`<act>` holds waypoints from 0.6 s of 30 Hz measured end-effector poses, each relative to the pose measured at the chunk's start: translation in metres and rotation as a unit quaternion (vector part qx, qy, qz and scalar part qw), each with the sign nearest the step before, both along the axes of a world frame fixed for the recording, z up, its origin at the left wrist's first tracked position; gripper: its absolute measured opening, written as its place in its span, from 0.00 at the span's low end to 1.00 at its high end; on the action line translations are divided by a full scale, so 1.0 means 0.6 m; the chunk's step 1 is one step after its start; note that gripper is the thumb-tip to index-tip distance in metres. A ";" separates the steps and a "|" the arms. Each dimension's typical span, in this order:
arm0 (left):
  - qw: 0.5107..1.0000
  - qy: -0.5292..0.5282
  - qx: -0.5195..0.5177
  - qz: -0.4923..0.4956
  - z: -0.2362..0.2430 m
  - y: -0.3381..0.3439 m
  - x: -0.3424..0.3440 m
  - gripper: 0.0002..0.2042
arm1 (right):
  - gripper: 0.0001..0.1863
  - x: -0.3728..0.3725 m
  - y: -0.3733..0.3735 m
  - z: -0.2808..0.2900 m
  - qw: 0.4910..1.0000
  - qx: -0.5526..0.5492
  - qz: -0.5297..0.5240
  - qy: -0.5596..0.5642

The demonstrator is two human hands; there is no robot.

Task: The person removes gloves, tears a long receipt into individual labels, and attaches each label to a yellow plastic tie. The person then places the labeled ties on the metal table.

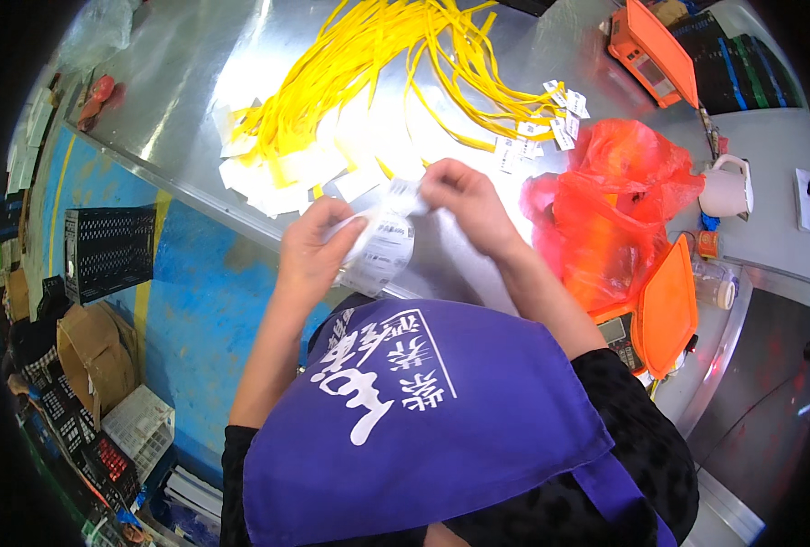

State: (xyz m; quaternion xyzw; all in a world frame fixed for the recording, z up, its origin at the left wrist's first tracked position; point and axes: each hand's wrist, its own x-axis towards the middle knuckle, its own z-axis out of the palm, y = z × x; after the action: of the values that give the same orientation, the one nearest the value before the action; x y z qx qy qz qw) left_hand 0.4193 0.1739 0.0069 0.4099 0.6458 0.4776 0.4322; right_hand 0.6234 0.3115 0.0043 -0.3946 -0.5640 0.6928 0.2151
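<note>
My left hand (318,251) grips a strip of white printed labels (378,251) over the front of the steel table (159,109). My right hand (460,205) pinches the upper end of that strip between thumb and fingers. Beyond my hands lies a long tangled bundle of yellow straps (332,73), many with white paper tags (259,178) at their near ends and smaller tags at the right. The tags nearest me are partly washed out by glare. The lower end of the label strip hangs below my hands.
A red plastic bag (615,201) lies at right, with orange weighing scales (651,59) behind and another orange scale (665,310) in front. A white mug (724,187) stands farther right. Left, on the blue floor (186,283), are a black crate (109,255) and cardboard (95,356).
</note>
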 end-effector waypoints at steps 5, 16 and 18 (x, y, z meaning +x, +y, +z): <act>0.998 -0.032 -0.021 0.044 0.002 -0.018 -0.014 0.07 | 0.05 0.078 0.134 0.013 0.944 0.275 0.066 -0.172; 0.998 0.019 -0.053 0.006 0.007 -0.032 -0.007 0.06 | 0.07 0.072 0.149 -0.050 0.827 0.365 0.305 -0.300; 0.999 0.016 -0.051 0.005 0.007 -0.034 -0.009 0.04 | 0.07 0.074 0.150 -0.055 0.828 0.364 0.305 -0.299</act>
State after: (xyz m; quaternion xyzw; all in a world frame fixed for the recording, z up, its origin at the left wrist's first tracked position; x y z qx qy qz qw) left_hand 0.4137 0.1534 0.0111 0.3912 0.6783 0.4395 0.4402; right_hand 0.6680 0.4012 -0.0288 -0.2834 -0.9036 0.3158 -0.0584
